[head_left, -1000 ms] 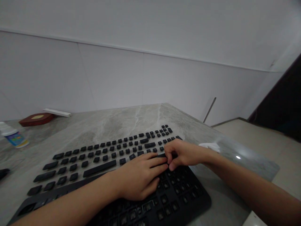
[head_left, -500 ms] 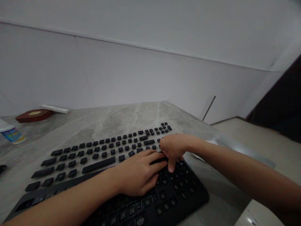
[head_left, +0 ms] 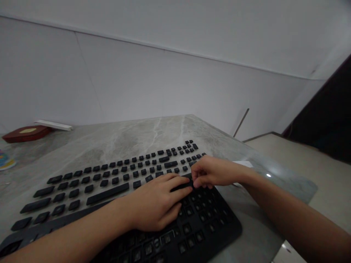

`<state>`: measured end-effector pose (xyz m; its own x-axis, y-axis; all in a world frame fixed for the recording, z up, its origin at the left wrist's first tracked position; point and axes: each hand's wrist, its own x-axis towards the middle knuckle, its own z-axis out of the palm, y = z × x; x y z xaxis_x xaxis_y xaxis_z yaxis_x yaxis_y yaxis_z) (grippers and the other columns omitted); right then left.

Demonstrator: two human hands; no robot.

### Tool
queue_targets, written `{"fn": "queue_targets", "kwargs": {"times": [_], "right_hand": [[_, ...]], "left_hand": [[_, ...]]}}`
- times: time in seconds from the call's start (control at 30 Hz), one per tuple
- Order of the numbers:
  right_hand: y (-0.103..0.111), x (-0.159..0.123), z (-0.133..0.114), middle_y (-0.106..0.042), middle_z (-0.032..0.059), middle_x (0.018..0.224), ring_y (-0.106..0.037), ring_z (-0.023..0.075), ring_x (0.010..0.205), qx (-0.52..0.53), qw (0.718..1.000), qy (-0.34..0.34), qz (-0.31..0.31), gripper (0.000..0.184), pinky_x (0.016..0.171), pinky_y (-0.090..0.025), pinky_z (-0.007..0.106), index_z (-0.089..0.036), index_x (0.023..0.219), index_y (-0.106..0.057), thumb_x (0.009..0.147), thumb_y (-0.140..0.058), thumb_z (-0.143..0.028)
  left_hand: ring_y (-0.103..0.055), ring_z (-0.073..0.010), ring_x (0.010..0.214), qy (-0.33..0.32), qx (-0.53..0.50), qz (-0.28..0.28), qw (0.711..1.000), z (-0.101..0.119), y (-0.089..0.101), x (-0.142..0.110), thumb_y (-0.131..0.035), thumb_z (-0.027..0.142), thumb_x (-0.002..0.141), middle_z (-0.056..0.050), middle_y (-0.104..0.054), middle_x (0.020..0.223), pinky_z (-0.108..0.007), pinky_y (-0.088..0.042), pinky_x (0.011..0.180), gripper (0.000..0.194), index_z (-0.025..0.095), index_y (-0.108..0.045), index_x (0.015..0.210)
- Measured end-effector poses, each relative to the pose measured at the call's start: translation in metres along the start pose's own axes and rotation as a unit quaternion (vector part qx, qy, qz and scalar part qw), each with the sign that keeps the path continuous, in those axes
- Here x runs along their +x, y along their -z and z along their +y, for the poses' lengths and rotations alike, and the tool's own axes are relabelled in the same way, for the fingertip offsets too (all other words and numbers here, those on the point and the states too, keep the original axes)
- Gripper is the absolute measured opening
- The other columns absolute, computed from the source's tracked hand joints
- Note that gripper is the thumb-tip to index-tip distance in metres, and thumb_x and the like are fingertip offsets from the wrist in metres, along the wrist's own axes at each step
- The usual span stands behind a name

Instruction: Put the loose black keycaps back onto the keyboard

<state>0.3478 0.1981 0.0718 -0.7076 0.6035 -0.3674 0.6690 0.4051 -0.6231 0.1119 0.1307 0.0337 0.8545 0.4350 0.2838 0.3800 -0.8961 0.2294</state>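
A black keyboard base (head_left: 226,233) lies at the lower middle, with bare key sockets showing where caps are off. My left hand (head_left: 159,204) rests palm down on it, fingers stretched and a little apart. At the base's far edge my right hand (head_left: 208,171) is closed in a pinch, its fingertips touching or just over the sockets there. Whatever is between those fingers is hidden. Just beyond the base, loose black keycaps are laid out in rows, with a long space bar (head_left: 108,193) among them. My forearms cover part of the base.
The grey marbled table (head_left: 131,137) meets a pale wall at the back. At the far left are a dark red wooden object (head_left: 27,134), a white strip (head_left: 55,125) and a colourful container (head_left: 5,160), partly cut off. White paper (head_left: 244,163) lies behind my right wrist.
My right hand has drawn its thumb from pointing down at the sockets into a pinch. My left hand stays on the base. The view has shifted slightly, moving the far-left objects further left.
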Motion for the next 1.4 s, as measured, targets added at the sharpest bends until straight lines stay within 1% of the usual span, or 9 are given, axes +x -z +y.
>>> {"fn": "queue_targets", "kwargs": {"times": [0.17, 0.27, 0.43, 0.53, 0.6, 0.8, 1.1, 1.23, 1.4], "right_hand": [[0.000, 0.002, 0.000, -0.060, -0.0028, 0.061, -0.056, 0.0088, 0.050, 0.020, 1.000, -0.013, 0.010, 0.008, 0.048, -0.042, 0.018, -0.012, 0.084, -0.066, 0.084, -0.067, -0.020], [0.000, 0.003, 0.002, -0.060, -0.0040, 0.062, -0.055, 0.0079, 0.050, 0.003, 1.000, 0.009, 0.029, 0.009, 0.048, -0.041, 0.018, -0.012, 0.090, -0.068, 0.082, -0.070, -0.017], [0.002, 0.002, 0.006, -0.068, -0.0006, 0.072, -0.060, 0.0107, 0.066, -0.096, 0.984, 0.132, 0.069, 0.005, 0.064, -0.045, 0.022, -0.015, 0.084, -0.074, 0.080, -0.075, -0.015], [0.003, -0.001, 0.005, -0.069, 0.0018, 0.080, -0.062, 0.0123, 0.076, -0.137, 0.963, 0.217, 0.076, 0.006, 0.073, -0.047, 0.024, -0.015, 0.085, -0.074, 0.083, -0.070, -0.012], [0.003, -0.005, 0.003, -0.069, 0.0024, 0.082, -0.062, 0.0127, 0.077, -0.162, 0.954, 0.241, 0.075, 0.010, 0.074, -0.048, 0.024, -0.016, 0.085, -0.074, 0.085, -0.066, -0.011], [0.000, -0.014, -0.006, -0.069, 0.0039, 0.085, -0.062, 0.0155, 0.080, -0.256, 0.943, 0.203, 0.066, 0.009, 0.074, -0.047, 0.026, -0.016, 0.087, -0.075, 0.087, -0.065, -0.015], [-0.001, -0.014, -0.010, -0.067, 0.0044, 0.088, -0.061, 0.0180, 0.084, -0.287, 0.939, 0.179, 0.061, 0.009, 0.077, -0.046, 0.028, -0.016, 0.091, -0.074, 0.084, -0.069, -0.017], [0.002, -0.011, -0.009, -0.068, 0.0033, 0.083, -0.061, 0.0165, 0.079, -0.261, 0.949, 0.167, 0.053, 0.012, 0.077, -0.046, 0.028, -0.015, 0.095, -0.073, 0.083, -0.069, -0.015], [0.006, -0.005, -0.001, -0.070, 0.0029, 0.081, -0.063, 0.0132, 0.072, -0.183, 0.975, 0.127, 0.028, 0.019, 0.068, -0.047, 0.023, -0.014, 0.100, -0.073, 0.082, -0.073, -0.018]], "left_hand": [[-0.049, -0.0297, 0.130, -0.002, 0.013, -0.004, 1.000, 0.000, 0.000, 0.001, -0.046, 0.015, 0.094, -0.015, -0.051, 0.141, -0.045, -0.043, 0.110, 0.045, 0.013, -0.048, 0.139], [-0.047, -0.0285, 0.131, 0.001, 0.018, -0.013, 1.000, 0.000, 0.001, 0.001, -0.045, 0.015, 0.094, -0.015, -0.050, 0.141, -0.044, -0.043, 0.110, 0.046, 0.014, -0.047, 0.140], [-0.047, -0.0279, 0.131, 0.000, 0.010, -0.013, 1.000, 0.000, 0.001, 0.001, -0.046, 0.015, 0.094, -0.014, -0.050, 0.142, -0.043, -0.043, 0.110, 0.048, 0.015, -0.045, 0.142], [-0.048, -0.0281, 0.130, -0.001, 0.010, -0.009, 1.000, 0.000, 0.002, 0.001, -0.046, 0.015, 0.094, -0.014, -0.050, 0.141, -0.043, -0.044, 0.110, 0.046, 0.015, -0.047, 0.141], [-0.048, -0.0287, 0.131, -0.002, 0.013, -0.009, 1.000, 0.000, 0.002, 0.001, -0.046, 0.016, 0.094, -0.015, -0.051, 0.141, -0.044, -0.044, 0.109, 0.045, 0.014, -0.048, 0.139], [-0.047, -0.0293, 0.131, 0.000, 0.021, -0.015, 1.000, 0.001, 0.002, 0.001, -0.046, 0.016, 0.095, -0.015, -0.051, 0.141, -0.044, -0.043, 0.111, 0.045, 0.013, -0.049, 0.139], [-0.046, -0.0286, 0.132, 0.002, 0.031, -0.024, 0.999, 0.000, 0.002, 0.001, -0.045, 0.017, 0.096, -0.015, -0.049, 0.143, -0.044, -0.042, 0.112, 0.045, 0.013, -0.048, 0.140], [-0.046, -0.0289, 0.132, 0.005, 0.032, -0.028, 0.999, 0.000, 0.001, 0.000, -0.045, 0.017, 0.095, -0.015, -0.049, 0.143, -0.044, -0.042, 0.112, 0.046, 0.013, -0.048, 0.140], [-0.047, -0.0292, 0.131, 0.004, 0.027, -0.018, 0.999, 0.000, 0.000, 0.001, -0.047, 0.016, 0.094, -0.015, -0.050, 0.142, -0.045, -0.043, 0.111, 0.045, 0.014, -0.049, 0.140]]}}
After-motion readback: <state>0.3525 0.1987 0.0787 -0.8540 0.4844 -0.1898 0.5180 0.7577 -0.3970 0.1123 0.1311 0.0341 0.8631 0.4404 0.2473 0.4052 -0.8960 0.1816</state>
